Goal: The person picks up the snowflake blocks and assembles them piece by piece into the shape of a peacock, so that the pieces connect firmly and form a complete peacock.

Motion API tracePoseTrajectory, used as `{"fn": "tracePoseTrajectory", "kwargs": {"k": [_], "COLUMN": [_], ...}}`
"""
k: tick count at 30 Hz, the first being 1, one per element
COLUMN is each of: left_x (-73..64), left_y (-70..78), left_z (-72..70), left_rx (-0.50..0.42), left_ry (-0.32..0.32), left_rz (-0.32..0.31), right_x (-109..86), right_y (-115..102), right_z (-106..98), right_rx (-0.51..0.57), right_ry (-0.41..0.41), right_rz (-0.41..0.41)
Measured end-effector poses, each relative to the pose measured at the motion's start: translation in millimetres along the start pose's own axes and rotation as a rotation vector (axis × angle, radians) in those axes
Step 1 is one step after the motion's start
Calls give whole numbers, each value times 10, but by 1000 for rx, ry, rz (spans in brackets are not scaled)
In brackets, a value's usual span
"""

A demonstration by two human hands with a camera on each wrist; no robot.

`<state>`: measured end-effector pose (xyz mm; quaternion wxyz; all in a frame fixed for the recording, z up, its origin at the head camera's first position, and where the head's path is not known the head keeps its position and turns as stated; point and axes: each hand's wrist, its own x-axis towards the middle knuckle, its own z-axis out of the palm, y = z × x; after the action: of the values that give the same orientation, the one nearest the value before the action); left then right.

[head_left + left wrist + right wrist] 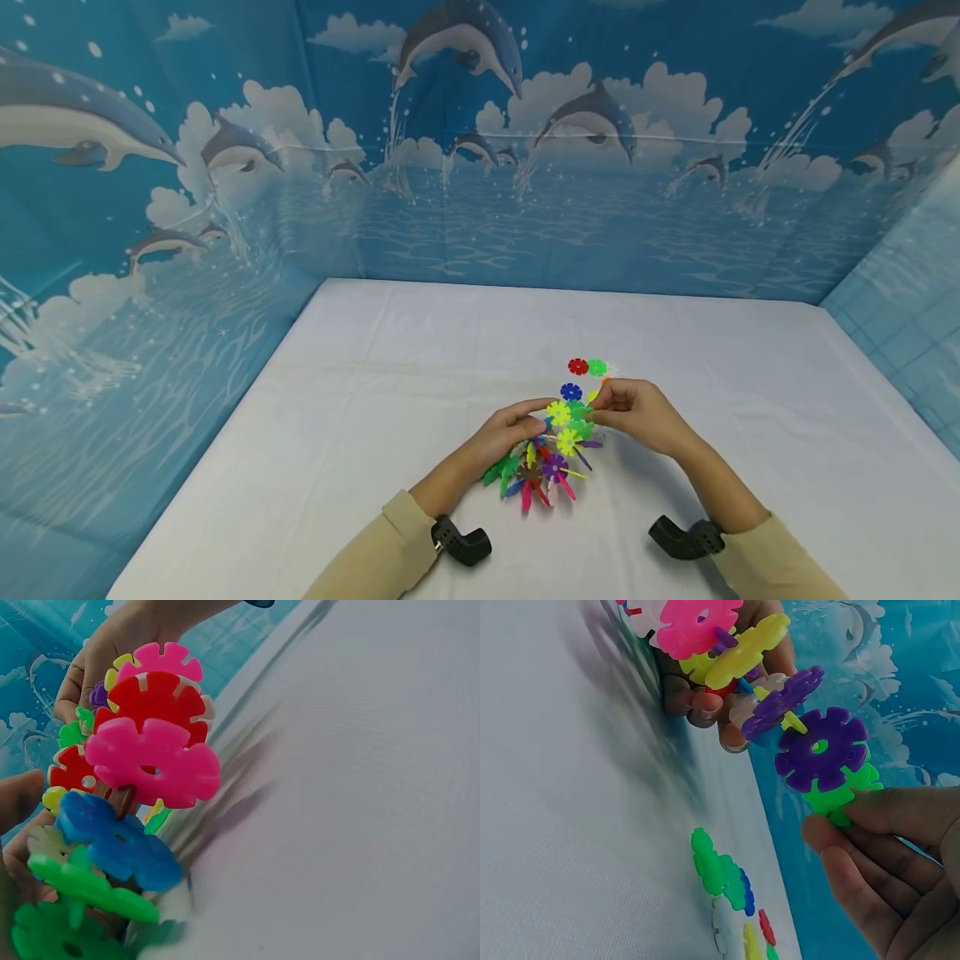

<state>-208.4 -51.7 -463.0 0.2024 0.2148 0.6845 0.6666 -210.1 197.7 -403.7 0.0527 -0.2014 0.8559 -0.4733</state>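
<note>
A cluster of interlocking flower-shaped plastic discs [555, 468], in many colours, is held just over the white table. My left hand [501, 435] grips it from the left, its fingers partly hidden behind the discs. At the cluster's far right end my right hand [637, 414] pinches a green disc [829, 799] between thumb and fingers. That green disc sits against a purple disc [810, 761] in the right wrist view. Pink [154, 761], blue [120, 840] and green [90, 889] discs face the left wrist camera.
Beyond the hands, loose discs lie on the white-covered table [360, 392]: a red disc [577, 366], a green disc [597, 367] and a blue disc [571, 392]. Others are partly hidden by the right hand. A dolphin-print curtain [480, 217] stands behind the table and along its sides.
</note>
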Motion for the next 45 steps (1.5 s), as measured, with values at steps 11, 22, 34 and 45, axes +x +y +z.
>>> {"fn": "tracePoseTrajectory", "kwargs": {"k": [11, 22, 34, 45], "left_x": [24, 13, 32, 18], "left_y": [-7, 2, -43, -35], "left_z": [3, 4, -2, -13], "left_rx": [-14, -4, 93, 128], "left_ry": [-5, -13, -38, -45], "left_rz": [0, 9, 31, 62], "right_x": [12, 35, 75, 92], "right_y": [-20, -63, -62, -8], "right_z": [10, 3, 28, 51], "right_rx": [-41, -120, -198, -161], "right_ry": [-2, -21, -112, -107], "right_rz": [-44, -29, -125, -140]}}
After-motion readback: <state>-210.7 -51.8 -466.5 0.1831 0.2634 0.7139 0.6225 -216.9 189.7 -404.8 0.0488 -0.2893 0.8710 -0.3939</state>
